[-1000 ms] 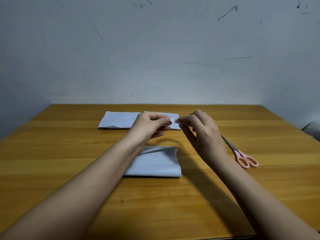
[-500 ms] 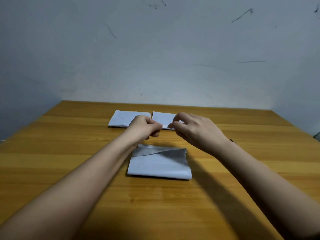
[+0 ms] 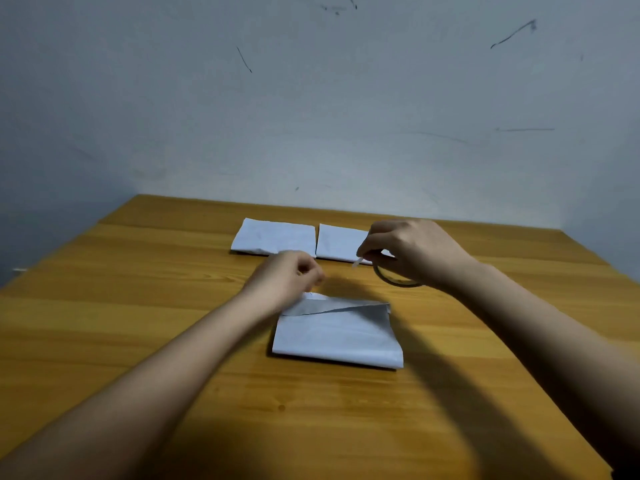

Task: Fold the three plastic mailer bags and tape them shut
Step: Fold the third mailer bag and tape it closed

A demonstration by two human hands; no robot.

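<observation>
A folded white mailer bag [image 3: 337, 336] lies on the table in front of me, its grey top flap lifted a little. Two more folded mailer bags sit side by side at the back, one on the left [image 3: 273, 237] and one on the right [image 3: 341, 242]. My right hand [image 3: 415, 251] holds a thin tape roll [image 3: 394, 279] above the table, and a short white tape end [image 3: 356, 263] sticks out from its fingertips. My left hand [image 3: 287, 275] hovers just behind the near bag's flap with curled fingers; nothing shows in them, and the hand is blurred.
The wooden table [image 3: 138, 306] ends at a grey wall behind the bags. Its right edge runs diagonally at the lower right. The scissors seen before are out of view.
My hands, pinched together over the near bag, have drawn apart. The right hand moved right with the tape roll, and the left dropped toward the flap. The view shifted left.
</observation>
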